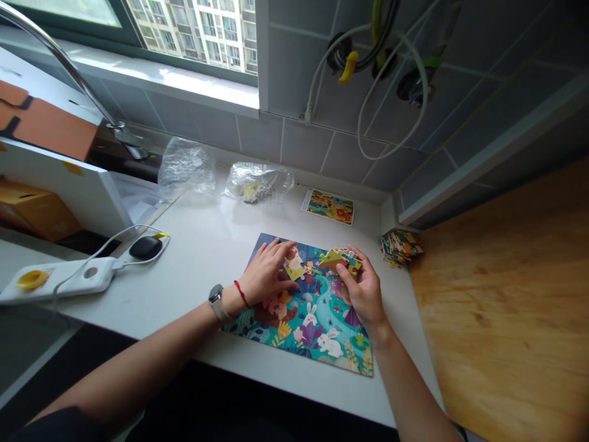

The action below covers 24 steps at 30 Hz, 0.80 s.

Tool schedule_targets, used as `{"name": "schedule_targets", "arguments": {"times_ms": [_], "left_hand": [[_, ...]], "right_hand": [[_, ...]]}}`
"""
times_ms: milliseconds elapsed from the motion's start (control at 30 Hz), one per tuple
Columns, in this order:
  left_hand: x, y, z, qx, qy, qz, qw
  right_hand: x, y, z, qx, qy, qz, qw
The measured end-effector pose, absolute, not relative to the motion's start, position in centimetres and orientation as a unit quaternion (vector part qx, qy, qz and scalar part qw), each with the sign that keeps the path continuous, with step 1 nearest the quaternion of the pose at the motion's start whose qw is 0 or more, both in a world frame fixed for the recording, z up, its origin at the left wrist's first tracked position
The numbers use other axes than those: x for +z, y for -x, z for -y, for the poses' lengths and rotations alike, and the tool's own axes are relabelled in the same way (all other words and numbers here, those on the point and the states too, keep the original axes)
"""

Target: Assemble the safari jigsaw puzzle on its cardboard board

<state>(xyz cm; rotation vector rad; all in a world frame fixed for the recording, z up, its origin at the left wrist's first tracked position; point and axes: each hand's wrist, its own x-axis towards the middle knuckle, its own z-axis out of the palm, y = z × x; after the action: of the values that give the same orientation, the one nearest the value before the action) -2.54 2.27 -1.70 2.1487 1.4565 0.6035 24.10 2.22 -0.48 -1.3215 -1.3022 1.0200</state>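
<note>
A colourful jigsaw puzzle with rabbits lies flat on the white counter. My left hand rests on its upper left part, fingers pressed on a loose piece. My right hand is at the upper right of the puzzle, fingers pinched round a small clump of joined pieces lifted slightly off the board. A watch and a red string sit on my left wrist.
A stack of loose pieces lies at the counter's right edge. A reference picture card and two plastic bags lie by the tiled wall. A white power strip and black case lie left. Wooden board at right.
</note>
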Motion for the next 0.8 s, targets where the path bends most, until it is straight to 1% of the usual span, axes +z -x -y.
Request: {"name": "schedule_targets", "arguments": {"times_ms": [133, 233, 367, 600, 700, 800], "left_hand": [[-0.8, 2.1, -2.8, 0.261, -0.796, -0.473, 0.272], [0.0, 2.6, -2.9, 0.269, -0.805, -0.437, 0.297], [0.7, 3.3, -2.8, 0.264, -0.817, -0.417, 0.297], [2.1, 3.6, -2.6, 0.303, -0.806, -0.411, 0.299], [2.1, 3.7, -2.7, 0.295, -0.806, -0.415, 0.303], [1.5, 3.9, -2.7, 0.256, -0.81, -0.42, 0.32]], "right_hand": [[-0.4, -23.9, -2.3, 0.423, 0.55, 0.536, 0.482], [-0.1, -23.8, -2.1, 0.442, 0.562, 0.522, 0.466], [0.3, -23.6, -2.1, 0.484, 0.566, 0.478, 0.466], [0.2, -23.8, -2.2, 0.486, 0.569, 0.474, 0.465], [0.0, -24.0, -2.2, 0.473, 0.567, 0.486, 0.467], [-0.3, -24.0, -2.4, 0.456, 0.551, 0.504, 0.485]]}}
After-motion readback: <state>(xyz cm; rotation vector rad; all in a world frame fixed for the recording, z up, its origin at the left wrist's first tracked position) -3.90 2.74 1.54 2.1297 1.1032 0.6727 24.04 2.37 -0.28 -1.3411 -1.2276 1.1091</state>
